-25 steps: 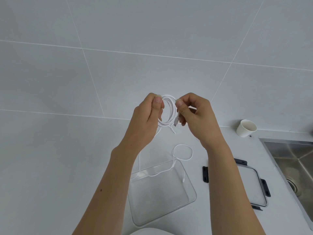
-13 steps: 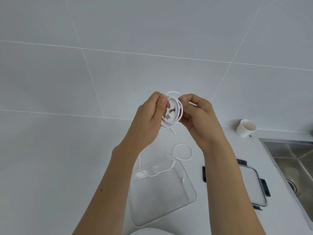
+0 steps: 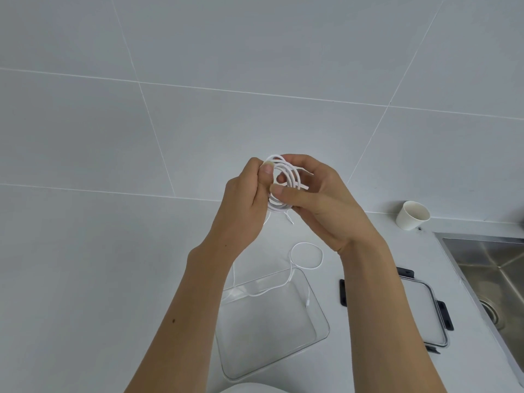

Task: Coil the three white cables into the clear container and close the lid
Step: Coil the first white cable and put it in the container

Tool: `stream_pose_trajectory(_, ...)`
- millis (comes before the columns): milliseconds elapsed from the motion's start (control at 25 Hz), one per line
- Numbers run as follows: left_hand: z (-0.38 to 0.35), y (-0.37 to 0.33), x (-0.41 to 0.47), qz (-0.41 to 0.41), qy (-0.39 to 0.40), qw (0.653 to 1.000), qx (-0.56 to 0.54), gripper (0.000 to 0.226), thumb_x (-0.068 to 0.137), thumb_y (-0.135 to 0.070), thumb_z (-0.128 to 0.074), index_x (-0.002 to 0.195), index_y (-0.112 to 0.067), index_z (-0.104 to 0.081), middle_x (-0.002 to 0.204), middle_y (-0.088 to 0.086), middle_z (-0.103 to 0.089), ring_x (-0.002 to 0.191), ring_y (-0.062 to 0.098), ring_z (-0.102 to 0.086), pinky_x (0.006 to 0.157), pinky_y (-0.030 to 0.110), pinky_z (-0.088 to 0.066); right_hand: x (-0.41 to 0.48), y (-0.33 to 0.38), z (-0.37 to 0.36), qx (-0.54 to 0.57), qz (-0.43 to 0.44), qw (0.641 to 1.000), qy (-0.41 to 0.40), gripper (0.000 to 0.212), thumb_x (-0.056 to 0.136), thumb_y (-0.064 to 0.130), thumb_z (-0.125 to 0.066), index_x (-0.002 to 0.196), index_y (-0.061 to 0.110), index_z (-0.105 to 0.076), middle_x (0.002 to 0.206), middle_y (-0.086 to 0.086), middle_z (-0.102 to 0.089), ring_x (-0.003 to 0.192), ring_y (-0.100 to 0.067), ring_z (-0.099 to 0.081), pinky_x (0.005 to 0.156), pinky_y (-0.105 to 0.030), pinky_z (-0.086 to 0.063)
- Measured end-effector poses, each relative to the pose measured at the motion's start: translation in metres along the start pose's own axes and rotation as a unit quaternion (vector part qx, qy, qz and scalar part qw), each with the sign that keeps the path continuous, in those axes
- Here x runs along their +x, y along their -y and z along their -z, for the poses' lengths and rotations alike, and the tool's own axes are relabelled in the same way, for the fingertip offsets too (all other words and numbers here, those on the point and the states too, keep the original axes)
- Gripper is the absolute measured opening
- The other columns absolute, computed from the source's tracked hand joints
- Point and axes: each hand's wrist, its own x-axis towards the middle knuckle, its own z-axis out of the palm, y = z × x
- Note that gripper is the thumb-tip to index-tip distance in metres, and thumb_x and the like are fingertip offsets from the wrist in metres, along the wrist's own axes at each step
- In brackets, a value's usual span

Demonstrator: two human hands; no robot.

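Above the white counter [image 3: 85, 279], before the tiled wall, both hands hold the coiled cable [image 3: 286, 173]. The left hand [image 3: 246, 199] pinches its left side, and the right hand [image 3: 317, 205] curls round its right side with the thumb laid across the loops. Fingers hide the coil's back, so its turns cannot be counted. A loose cable [image 3: 306, 243] loops just beyond the clear container [image 3: 326, 333] and drapes over its far rim; whether it is one strand or two is hard to tell. The right forearm covers part of the lid [image 3: 425, 313], and the sink [image 3: 496, 268] is cut off at the right. Half a second ago a plug showed in the coil's middle; the right thumb has since slid across there.
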Motion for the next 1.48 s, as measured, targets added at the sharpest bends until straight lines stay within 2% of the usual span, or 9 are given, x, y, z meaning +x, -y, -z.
stream_pose_trajectory(200,0.001,-0.002,0.002,-0.003,0.000,1.000,0.025,0.034,0.106,-0.030,-0.030,0.086,-0.006,-0.044,0.069,0.016,-0.056,0.058,0.028,-0.047,0.056,0.042,-0.041,-0.003,0.006,0.005,-0.200,0.028,0.979,-0.036,0.038,0.087,-0.004,-0.067,0.120,0.012,-0.064,0.094,-0.001,-0.067,0.078,-0.010,-0.063,0.061,-0.020,-0.050)
stream_pose_trajectory(320,-0.001,-0.002,0.003,-0.007,0.018,0.999,0.039,0.037,0.105,-0.031,-0.029,0.091,-0.002,-0.047,0.079,0.023,-0.060,0.069,0.037,-0.054,0.061,0.047,-0.043,-0.002,0.006,0.011,-0.288,0.020,0.956,-0.053,0.028,0.089,0.005,-0.068,0.114,0.017,-0.065,0.095,-0.001,-0.071,0.078,-0.012,-0.067,0.065,-0.024,-0.051)
stream_pose_trajectory(480,-0.004,0.000,0.002,0.006,0.039,0.998,0.054,0.039,0.105,-0.033,-0.028,0.091,-0.003,-0.049,0.080,0.012,-0.064,0.062,0.018,-0.053,0.057,0.027,-0.043,-0.005,0.008,0.019,-0.352,-0.042,0.934,-0.034,0.013,0.093,0.016,-0.065,0.107,0.015,-0.067,0.079,-0.006,-0.077,0.073,-0.022,-0.076,0.081,-0.048,-0.060)
stream_pose_trajectory(600,0.001,0.006,0.003,0.016,0.034,0.998,0.044,0.040,0.105,-0.034,-0.029,0.087,-0.005,-0.050,0.075,0.002,-0.063,0.056,0.007,-0.048,0.054,0.018,-0.038,-0.008,0.015,0.027,-0.396,-0.034,0.917,-0.031,0.010,0.095,0.012,-0.063,0.101,0.013,-0.070,0.074,-0.003,-0.075,0.064,-0.015,-0.072,0.072,-0.041,-0.062)
stream_pose_trajectory(840,0.011,0.012,0.006,0.035,0.078,0.996,-0.005,0.030,0.104,-0.031,-0.039,0.080,-0.018,-0.052,0.056,-0.017,-0.054,0.043,0.001,-0.044,0.049,0.014,-0.031,-0.008,0.018,0.032,-0.380,0.072,0.914,-0.124,0.026,0.095,0.003,-0.057,0.080,0.019,-0.070,0.068,0.004,-0.068,0.056,-0.005,-0.061,0.062,-0.018,-0.052)
stream_pose_trajectory(1000,0.015,0.012,0.009,0.007,0.112,0.993,-0.021,0.018,0.104,-0.025,-0.042,0.107,-0.013,-0.054,0.073,-0.007,-0.058,0.052,0.007,-0.047,0.055,0.021,-0.040,-0.004,0.015,0.027,-0.324,0.128,0.921,-0.174,0.026,0.095,0.000,-0.054,0.082,0.018,-0.068,0.070,0.004,-0.067,0.060,-0.009,-0.063,0.066,-0.024,-0.055)
stream_pose_trajectory(1160,0.016,0.011,0.006,0.007,0.094,0.994,-0.046,0.016,0.105,-0.018,-0.037,0.103,-0.013,-0.053,0.075,-0.004,-0.057,0.058,0.010,-0.056,0.061,0.019,-0.046,0.001,0.014,0.019,-0.233,0.169,0.934,-0.211,0.018,0.094,0.001,-0.058,0.085,0.013,-0.067,0.079,-0.004,-0.072,0.070,-0.016,-0.071,0.074,-0.032,-0.059)
stream_pose_trajectory(1320,0.013,0.009,0.005,0.013,0.050,0.994,-0.098,0.018,0.106,-0.017,-0.034,0.099,-0.019,-0.051,0.080,-0.004,-0.055,0.058,0.009,-0.054,0.061,0.021,-0.046,0.007,0.008,0.015,-0.253,0.161,0.930,-0.214,0.017,0.095,0.008,-0.059,0.084,0.019,-0.065,0.086,-0.001,-0.073,0.082,-0.016,-0.072,0.077,-0.032,-0.058)
stream_pose_trajectory(1480,0.009,0.007,0.006,0.012,0.031,0.994,-0.109,0.017,0.106,-0.019,-0.036,0.105,-0.012,-0.051,0.078,-0.009,-0.055,0.060,0.013,-0.055,0.063,0.026,-0.047,0.006,-0.004,0.014,-0.301,0.124,0.910,-0.255,0.008,0.097,0.022,-0.060,0.092,0.025,-0.065,0.103,0.000,-0.068,0.093,-0.008,-0.063,0.072,-0.012,-0.045)
